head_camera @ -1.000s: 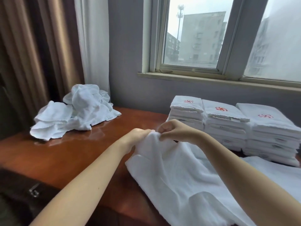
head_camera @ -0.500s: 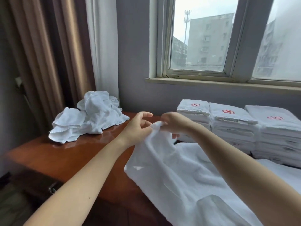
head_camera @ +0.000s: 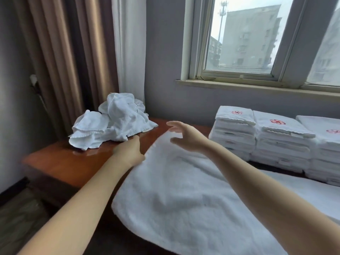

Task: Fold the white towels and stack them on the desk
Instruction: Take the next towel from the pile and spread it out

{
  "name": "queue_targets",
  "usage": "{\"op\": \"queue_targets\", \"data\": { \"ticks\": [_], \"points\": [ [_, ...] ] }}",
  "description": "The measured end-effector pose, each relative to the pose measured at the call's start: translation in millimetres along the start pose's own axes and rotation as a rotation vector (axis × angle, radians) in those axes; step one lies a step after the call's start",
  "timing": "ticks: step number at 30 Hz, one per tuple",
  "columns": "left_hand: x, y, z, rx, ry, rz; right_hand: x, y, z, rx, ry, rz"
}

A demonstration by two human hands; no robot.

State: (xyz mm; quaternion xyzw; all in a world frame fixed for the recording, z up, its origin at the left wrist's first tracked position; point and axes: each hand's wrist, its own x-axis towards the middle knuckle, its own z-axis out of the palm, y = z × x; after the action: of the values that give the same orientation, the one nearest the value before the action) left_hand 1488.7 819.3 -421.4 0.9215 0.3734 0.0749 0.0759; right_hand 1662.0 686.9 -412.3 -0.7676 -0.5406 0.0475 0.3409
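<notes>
A large white towel point(head_camera: 184, 199) lies spread over the brown desk point(head_camera: 73, 162) in front of me, its near edge hanging off the front. My left hand point(head_camera: 128, 151) is at the towel's far left edge, fingers stretched forward toward a crumpled pile of white towels point(head_camera: 114, 124). My right hand point(head_camera: 184, 137) hovers just above the towel's far corner with fingers spread, holding nothing. Three stacks of folded white towels with red emblems point(head_camera: 281, 140) stand at the back right of the desk.
Brown and white curtains point(head_camera: 82, 61) hang behind the crumpled pile at the left. A window with a sill point(head_camera: 257, 85) runs along the grey wall behind the stacks. The desk's left end and floor show at the lower left.
Both hands have let go of the towel corner they pinched. The corner now lies flat on the desk. My left hand has moved left toward the crumpled pile, and the right hand has opened.
</notes>
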Motion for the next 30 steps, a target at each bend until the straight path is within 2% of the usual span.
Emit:
{"op": "queue_targets", "data": {
  "ticks": [2,5,10,14,16,19,23,25,28,30],
  "points": [
    [2.2,0.1,14.1,0.042,-0.006,0.008,-5.0,8.0,5.4,0.029,0.001,0.024],
    [4.1,12.0,40.6,-0.044,-0.032,0.129,-17.2,23.6,5.0,0.009,0.043,0.106],
    [10.9,39.1,80.9,-0.161,-0.063,0.334,-44.1,63.0,2.8,-0.264,0.073,0.327],
    [14.8,49.6,102.2,-0.122,-0.083,0.457,-55.4,83.7,7.8,-0.302,-0.002,0.500],
    [17.7,48.4,108.3,-0.094,-0.054,0.443,-55.6,87.4,13.3,-0.320,-0.010,0.546],
    [26.1,48.6,112.2,-0.106,0.046,0.375,-49.5,86.6,19.6,-0.352,0.063,0.589],
    [38.0,54.8,113.8,-0.113,0.092,0.321,-38.9,80.3,21.2,-0.269,0.175,0.598],
    [41.7,55.9,119.3,-0.103,0.103,0.315,-34.7,78.1,20.0,-0.228,0.171,0.591],
    [45.4,54.5,127.0,-0.147,0.070,0.266,-31.6,73.7,17.5,-0.228,0.134,0.509],
    [50.0,54.0,127.2,-0.193,0.033,0.261,-30.6,66.6,13.5,-0.252,0.203,0.383]
  ]
}}
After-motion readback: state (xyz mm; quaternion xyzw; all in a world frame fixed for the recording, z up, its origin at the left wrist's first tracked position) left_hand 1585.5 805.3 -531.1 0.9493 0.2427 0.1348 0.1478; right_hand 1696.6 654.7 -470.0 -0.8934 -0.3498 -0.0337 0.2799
